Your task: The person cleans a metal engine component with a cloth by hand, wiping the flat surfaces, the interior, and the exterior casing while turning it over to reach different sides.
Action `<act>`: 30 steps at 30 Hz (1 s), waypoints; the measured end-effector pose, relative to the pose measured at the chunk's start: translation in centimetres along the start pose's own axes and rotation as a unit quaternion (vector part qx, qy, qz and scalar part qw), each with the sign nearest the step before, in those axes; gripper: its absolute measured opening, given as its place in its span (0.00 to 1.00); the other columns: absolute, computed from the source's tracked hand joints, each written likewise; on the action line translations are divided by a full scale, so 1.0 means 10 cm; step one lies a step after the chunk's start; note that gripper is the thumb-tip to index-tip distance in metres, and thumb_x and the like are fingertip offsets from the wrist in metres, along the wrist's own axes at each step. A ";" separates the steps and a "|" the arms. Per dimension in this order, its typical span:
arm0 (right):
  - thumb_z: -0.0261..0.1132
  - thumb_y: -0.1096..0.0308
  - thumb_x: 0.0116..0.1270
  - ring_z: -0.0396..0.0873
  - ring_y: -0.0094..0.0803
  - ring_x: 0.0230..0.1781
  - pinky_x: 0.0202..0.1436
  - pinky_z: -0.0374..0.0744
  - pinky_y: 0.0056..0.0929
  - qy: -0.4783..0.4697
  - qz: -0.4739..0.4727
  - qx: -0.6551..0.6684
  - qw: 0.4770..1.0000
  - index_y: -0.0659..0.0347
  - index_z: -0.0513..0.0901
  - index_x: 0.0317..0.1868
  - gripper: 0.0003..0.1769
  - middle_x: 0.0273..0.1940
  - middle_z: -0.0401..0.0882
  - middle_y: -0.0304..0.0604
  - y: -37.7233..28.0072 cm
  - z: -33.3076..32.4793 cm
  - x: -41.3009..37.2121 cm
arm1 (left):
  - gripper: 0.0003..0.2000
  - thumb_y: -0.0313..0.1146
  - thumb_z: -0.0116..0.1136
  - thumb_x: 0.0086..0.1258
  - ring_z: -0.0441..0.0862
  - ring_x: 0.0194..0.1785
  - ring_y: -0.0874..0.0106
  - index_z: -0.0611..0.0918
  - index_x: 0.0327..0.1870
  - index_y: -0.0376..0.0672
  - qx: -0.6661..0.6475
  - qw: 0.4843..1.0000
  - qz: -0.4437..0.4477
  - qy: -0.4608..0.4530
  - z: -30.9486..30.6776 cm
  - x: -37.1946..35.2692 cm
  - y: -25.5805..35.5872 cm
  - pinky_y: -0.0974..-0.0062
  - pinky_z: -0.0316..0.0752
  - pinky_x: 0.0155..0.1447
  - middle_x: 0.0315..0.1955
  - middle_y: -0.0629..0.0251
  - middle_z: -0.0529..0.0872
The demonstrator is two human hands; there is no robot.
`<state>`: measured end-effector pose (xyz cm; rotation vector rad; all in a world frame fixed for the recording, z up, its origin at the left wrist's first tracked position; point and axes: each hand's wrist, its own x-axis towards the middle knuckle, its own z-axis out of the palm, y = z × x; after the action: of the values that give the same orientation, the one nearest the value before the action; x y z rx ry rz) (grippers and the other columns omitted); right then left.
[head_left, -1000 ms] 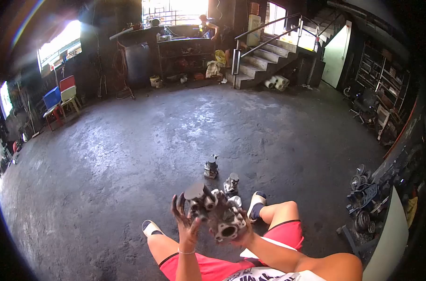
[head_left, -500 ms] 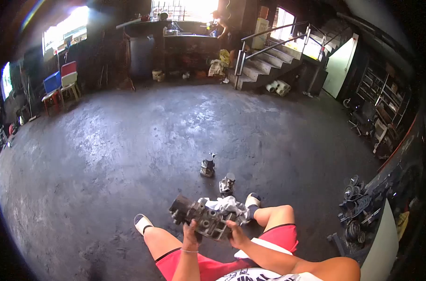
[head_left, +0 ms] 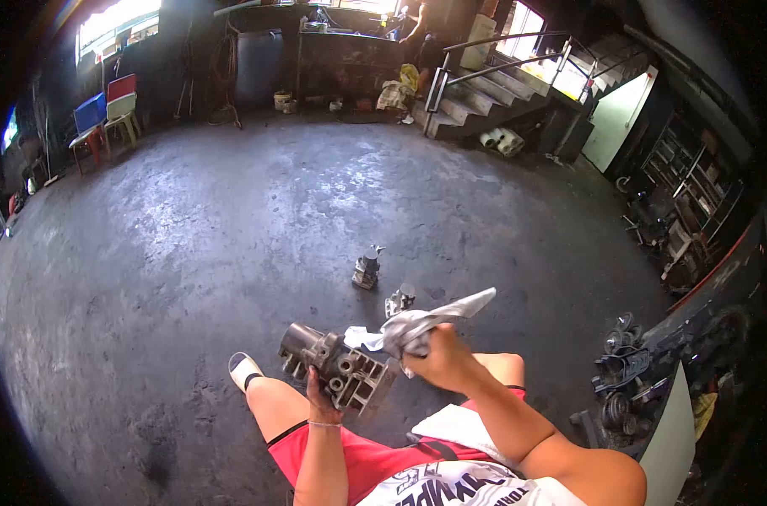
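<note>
One cloth (head_left: 411,327) has risen, right hand (head_left: 438,361) gripping it, left hand (head_left: 321,406) clasping one casting (head_left: 331,361), two standing castings (head_left: 366,270) (head_left: 395,303) beyond.

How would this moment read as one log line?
Left hand: holding ribbed metal casting | right hand: gripping grey cloth | floor: two smaller metal parts ahead

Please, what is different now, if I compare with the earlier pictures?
The right hand has let go of the large metal part and taken hold of the cloth, which it holds up on its own side. The left hand alone now holds the part. Unchanged: the farther metal unit and the nearer one stand on the floor.
</note>
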<state>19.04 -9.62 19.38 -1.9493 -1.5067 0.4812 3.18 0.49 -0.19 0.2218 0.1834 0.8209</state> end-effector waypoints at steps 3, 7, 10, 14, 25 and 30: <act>0.62 0.65 0.57 0.69 0.49 0.54 0.56 0.68 0.38 -0.132 -0.025 0.015 0.991 0.62 0.77 0.45 0.16 0.52 0.70 0.57 0.29 0.38 0.09 | 0.31 0.55 0.55 0.61 0.77 0.53 0.61 0.68 0.60 0.43 -0.021 1.000 -0.007 -0.018 0.14 0.01 0.00 0.61 0.75 0.55 0.53 0.59 0.76; 0.64 0.61 0.55 0.65 0.49 0.58 0.63 0.63 0.36 -0.100 -0.307 -0.037 0.946 0.56 0.81 0.43 0.15 0.63 0.62 0.55 -0.13 0.39 -0.08 | 0.37 0.60 0.55 0.58 0.77 0.50 0.64 0.66 0.62 0.41 -0.015 0.994 -0.029 -0.100 0.10 0.05 0.02 0.63 0.75 0.54 0.50 0.56 0.77; 0.63 0.62 0.56 0.71 0.48 0.53 0.57 0.68 0.35 -0.087 -0.157 -0.015 0.984 0.54 0.76 0.51 0.21 0.57 0.69 0.56 0.00 0.48 -0.12 | 0.36 0.58 0.55 0.59 0.74 0.55 0.62 0.65 0.63 0.42 0.010 0.995 -0.014 -0.098 0.20 0.01 0.06 0.61 0.71 0.59 0.54 0.57 0.75; 0.55 0.53 0.62 0.74 0.36 0.48 0.48 0.73 0.31 -0.217 0.165 0.100 0.957 0.58 0.60 0.66 0.34 0.52 0.75 0.47 0.40 0.46 0.23 | 0.29 0.51 0.48 0.67 0.71 0.60 0.62 0.65 0.63 0.41 0.053 0.997 -0.008 -0.062 0.13 0.06 0.07 0.60 0.67 0.63 0.60 0.58 0.71; 0.60 0.70 0.60 0.79 0.34 0.44 0.49 0.74 0.32 -0.105 -0.036 0.068 0.991 0.63 0.77 0.47 0.14 0.38 0.80 0.52 -0.10 0.39 -0.13 | 0.32 0.51 0.58 0.60 0.73 0.56 0.59 0.67 0.60 0.40 -0.042 0.994 -0.073 -0.072 0.15 0.03 0.14 0.59 0.70 0.59 0.56 0.56 0.73; 0.62 0.73 0.58 0.81 0.30 0.34 0.37 0.76 0.27 -0.049 -0.069 0.008 0.996 0.66 0.78 0.37 0.07 0.33 0.81 0.50 -0.42 0.08 -0.17 | 0.33 0.50 0.59 0.59 0.74 0.56 0.60 0.66 0.62 0.40 -0.050 0.993 -0.077 -0.069 0.28 0.06 0.14 0.59 0.71 0.59 0.56 0.55 0.73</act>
<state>14.96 -10.37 21.46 -1.8178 -1.6820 0.5325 3.26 1.51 2.82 0.1666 0.0283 0.6570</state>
